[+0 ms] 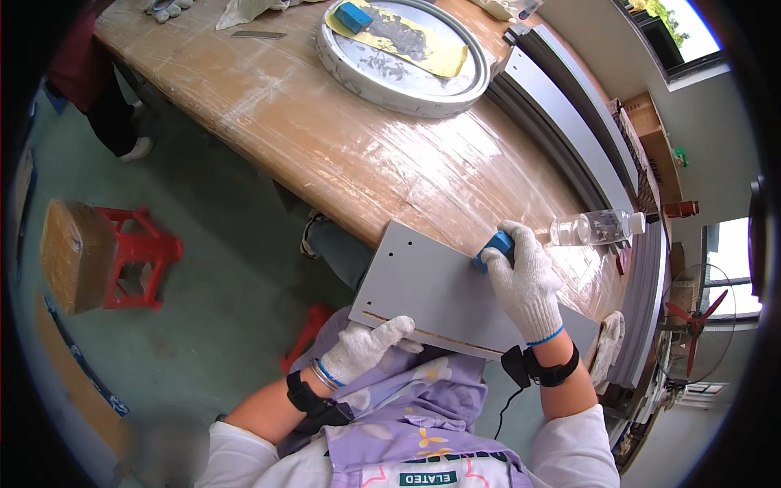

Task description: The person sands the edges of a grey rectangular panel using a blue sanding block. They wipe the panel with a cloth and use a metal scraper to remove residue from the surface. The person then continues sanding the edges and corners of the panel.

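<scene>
The panel [439,285] is showing plain grey with dark dots and a brown streak near one edge, while the block [496,246] is standing out in blue. The left hand [364,348] and right hand [525,285] are wearing white gloves [533,311] — both trimmed in blue — and the apron [419,398] is displaying pale flowers on lilac. The tabletop [236,114] is gleaming brown, the sheet [449,62] is showing grey smears over yellow, and the stool [130,260] is displaying red.

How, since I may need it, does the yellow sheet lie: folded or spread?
Spread: the sheet lies flat on the round tray, its grey smear showing, a blue block near one end.
</scene>
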Tool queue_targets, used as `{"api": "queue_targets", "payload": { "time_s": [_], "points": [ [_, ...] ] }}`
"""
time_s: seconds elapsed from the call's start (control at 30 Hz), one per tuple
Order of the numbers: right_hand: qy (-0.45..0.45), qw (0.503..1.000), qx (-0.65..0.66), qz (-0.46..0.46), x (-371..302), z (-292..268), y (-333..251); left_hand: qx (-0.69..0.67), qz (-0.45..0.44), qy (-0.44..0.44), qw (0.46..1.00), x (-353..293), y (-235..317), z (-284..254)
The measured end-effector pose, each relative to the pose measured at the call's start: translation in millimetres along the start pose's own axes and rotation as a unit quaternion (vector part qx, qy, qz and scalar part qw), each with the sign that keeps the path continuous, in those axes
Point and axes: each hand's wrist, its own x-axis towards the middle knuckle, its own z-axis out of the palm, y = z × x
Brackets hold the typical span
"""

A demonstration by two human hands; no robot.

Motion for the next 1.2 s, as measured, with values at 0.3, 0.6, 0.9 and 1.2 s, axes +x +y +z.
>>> {"api": "queue_targets", "payload": {
  "time_s": [0.3,0.6,0.9,1.2],
  "points": [
    [0.004,0.994,0.099,-0.036,15,22,-57,-0.048,-0.041,0.029,0.998,7,8,14],
    [0.05,0.817,0.552,0.158,-47,2,44,-0.142,-0.009,-0.016,0.99,-1,8,15],
    [-0.1,0.47,0.875,0.059,-56,67,28,-0.121,-0.003,0.017,0.992,1,15,29],
    [0.146,0.788,0.573,0.173,-83,-29,172,-0.137,-0.074,-0.053,0.986,10,-15,28]
  ]
}}
